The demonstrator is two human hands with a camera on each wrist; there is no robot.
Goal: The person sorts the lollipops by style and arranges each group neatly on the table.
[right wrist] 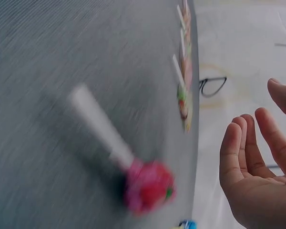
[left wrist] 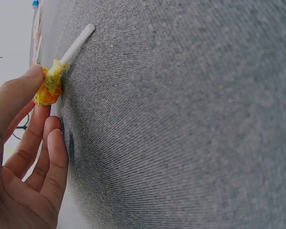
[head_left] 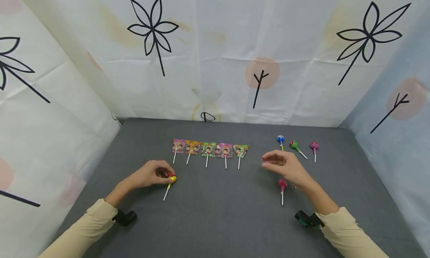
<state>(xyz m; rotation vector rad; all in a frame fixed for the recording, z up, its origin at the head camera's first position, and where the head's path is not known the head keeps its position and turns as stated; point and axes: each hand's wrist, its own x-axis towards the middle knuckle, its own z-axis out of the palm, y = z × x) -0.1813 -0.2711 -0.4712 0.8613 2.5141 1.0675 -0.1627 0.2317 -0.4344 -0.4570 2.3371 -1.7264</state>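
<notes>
Well, one yellow lollipop point(head_left: 172, 178) is pinched in the person's left hand point(head_left: 152, 173) at the left of the surface point(head_left: 215, 224). Five flat-wrapped lollipops point(head_left: 208, 149) line up farther back. The right hand point(head_left: 287, 167), thumb and fingers parted, is near four round ones: one blue lollipop point(head_left: 280, 138), one green lollipop point(head_left: 294, 145), two pink lollipops point(head_left: 282, 183).

No text, brand or number legible. Print on the flat wrappers point(head_left: 208, 149), rowed toward the bench's point(head_left: 215, 224) far edge, is too small to read; dark marks on the yellow lollipop point(left wrist: 52, 83) cannot be deciphered.
</notes>
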